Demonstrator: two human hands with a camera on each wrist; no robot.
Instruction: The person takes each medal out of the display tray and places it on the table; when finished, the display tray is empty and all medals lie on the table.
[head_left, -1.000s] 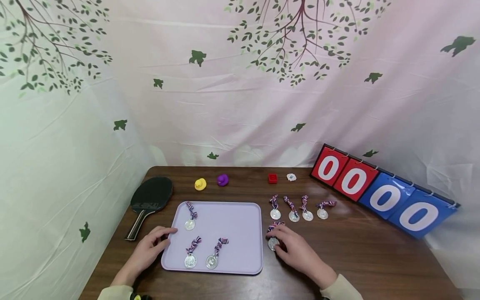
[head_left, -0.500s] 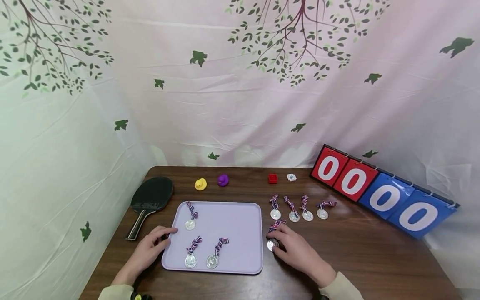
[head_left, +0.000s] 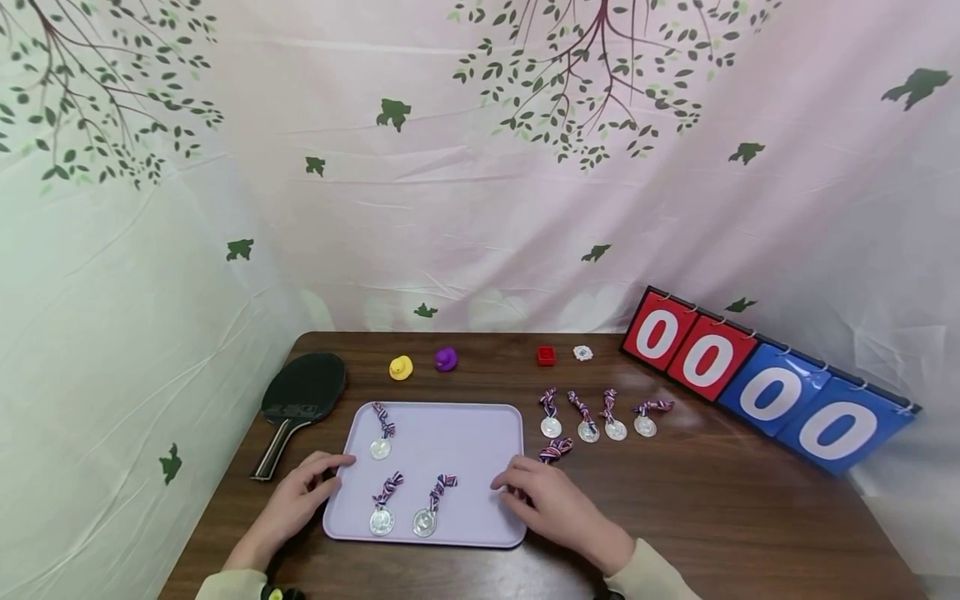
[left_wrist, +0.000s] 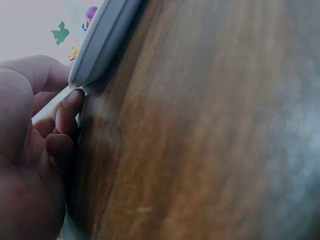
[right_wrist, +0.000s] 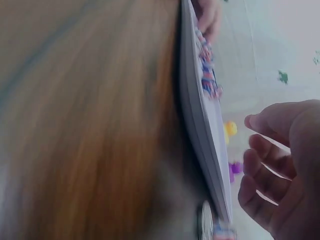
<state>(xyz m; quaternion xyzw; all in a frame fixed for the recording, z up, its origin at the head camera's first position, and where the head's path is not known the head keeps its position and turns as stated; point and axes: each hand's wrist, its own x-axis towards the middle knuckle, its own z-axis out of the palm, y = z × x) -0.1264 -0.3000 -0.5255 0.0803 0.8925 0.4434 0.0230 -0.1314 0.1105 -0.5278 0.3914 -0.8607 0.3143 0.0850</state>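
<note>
My left hand (head_left: 296, 498) rests at the left rim of a pale purple tray (head_left: 480, 433), fingertips touching the edge; its lower fingers curl near the tray's underside in the left wrist view. Three silver medals lie in the tray: one far left (head_left: 380, 449), one near left (head_left: 382, 522) and one front middle (head_left: 424, 522). My right hand (head_left: 558, 508) hovers over the tray's right rim with bent, relaxed fingers, nothing between them. Just outside that rim lies another medal, its striped ribbon (head_left: 556, 450) showing past the hand and its disc (right_wrist: 206, 220) seen edge-on beside the tray.
Several more medals (head_left: 588, 431) stand in a row right of the tray. Behind are a yellow duck (head_left: 401, 367), purple duck (head_left: 446, 359), red block (head_left: 546, 357) and white piece (head_left: 582, 353). A table tennis bat (head_left: 303, 388) lies left, a scoreboard (head_left: 772, 379) right.
My right hand has let go of the medal beside the tray and moved left over the tray's right rim. The medal stays on the table. My left hand has not moved.
</note>
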